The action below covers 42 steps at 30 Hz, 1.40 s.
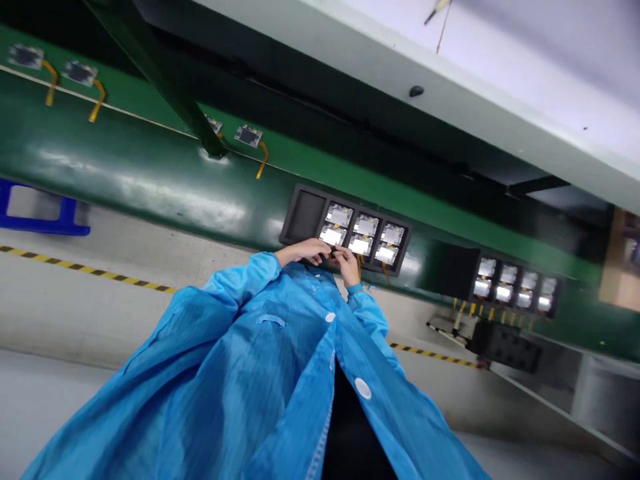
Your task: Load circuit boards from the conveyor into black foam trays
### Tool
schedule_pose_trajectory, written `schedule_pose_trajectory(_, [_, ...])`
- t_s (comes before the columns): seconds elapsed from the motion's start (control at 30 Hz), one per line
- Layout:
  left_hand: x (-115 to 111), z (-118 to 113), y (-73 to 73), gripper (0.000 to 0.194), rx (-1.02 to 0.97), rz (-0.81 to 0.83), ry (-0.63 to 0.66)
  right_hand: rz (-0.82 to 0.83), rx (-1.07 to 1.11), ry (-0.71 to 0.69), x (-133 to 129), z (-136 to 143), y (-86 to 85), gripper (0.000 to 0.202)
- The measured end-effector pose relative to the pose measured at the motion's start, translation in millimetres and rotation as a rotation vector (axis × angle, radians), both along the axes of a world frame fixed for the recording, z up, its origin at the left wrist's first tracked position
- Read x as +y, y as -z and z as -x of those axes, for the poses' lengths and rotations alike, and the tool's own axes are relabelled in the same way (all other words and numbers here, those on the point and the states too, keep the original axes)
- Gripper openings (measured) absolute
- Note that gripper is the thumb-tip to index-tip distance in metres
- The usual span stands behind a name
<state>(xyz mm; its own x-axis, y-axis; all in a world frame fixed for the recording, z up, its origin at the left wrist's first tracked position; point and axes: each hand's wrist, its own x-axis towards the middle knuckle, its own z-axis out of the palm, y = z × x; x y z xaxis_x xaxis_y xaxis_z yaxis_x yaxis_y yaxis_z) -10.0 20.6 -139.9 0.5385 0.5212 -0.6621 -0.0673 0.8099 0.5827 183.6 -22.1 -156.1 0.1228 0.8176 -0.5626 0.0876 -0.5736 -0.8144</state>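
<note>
Head view: tray (306,216) slants lengthwise down rightward

The bench (165,180) leaves room before the post (154,72) (slanting).

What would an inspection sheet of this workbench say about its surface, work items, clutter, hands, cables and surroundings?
Surface: green bench, glossy, with reflections.
Job's things: dark tray holding circuit boards in three compartments; loose boards lie along the bench to the left.
Clutter: small dark object on the pale shelf.
Hands: left hand and right hand close together at the tray's near edge; anything held is unclear.
Cables: orange ribbon strips on the loose boards.
Surroundings: yellow-and-black floor tape; blue plastic frame at left.
</note>
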Motion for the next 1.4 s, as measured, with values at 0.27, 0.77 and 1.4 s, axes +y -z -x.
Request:
schedule_pose_trajectory(0.27, [93, 134, 12.8, 0.014, 0.317, -0.248, -0.688, 0.01, -0.023, -0.071, 6, 1, 1.2, 0.047])
schedule_pose_trajectory(0.77, [256, 214, 40.0, 0.07, 1.44, -0.338, -0.417, 0.158, 0.061, -0.037, 15, -11, 3.0, 0.065])
schedule_pose_trajectory(1.4, [154, 126, 9.1, 0.03, 0.634, -0.543, -0.818, -0.365, -0.236, -0.114, 66, 29, -40.5, 0.047])
